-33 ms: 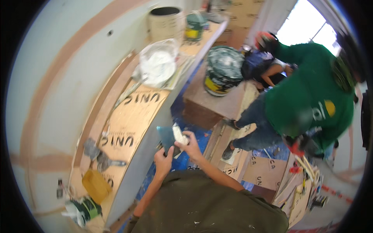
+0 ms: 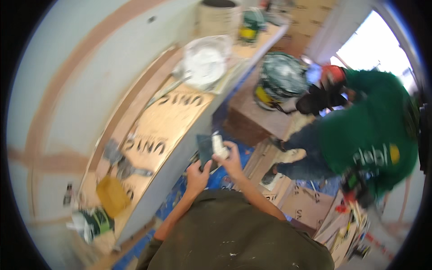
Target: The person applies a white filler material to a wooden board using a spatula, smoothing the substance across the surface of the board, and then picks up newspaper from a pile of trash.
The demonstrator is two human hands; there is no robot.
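Note:
My left hand is closed on a dark blue-grey flat blade, held upright over the gap beside the ledge. My right hand grips a small off-white piece against the blade's right side. On the plywood ledge to the left lie two putty knives, a yellow plastic tub and a green-and-white bag. A plastic-lined bucket of white compound stands farther along it. The picture is blurred, so fine detail is unclear.
A co-worker in green bends at the right with red-and-black tools. A plaster-smeared bucket stands on a brown box. Wood strips and tools lie at lower right; blue sheeting covers floor beside the ledge.
The view has shifted, so the ledge and buckets sit higher and farther right. My hands, still holding both objects, appear slightly up and right. The co-worker has bent farther down.

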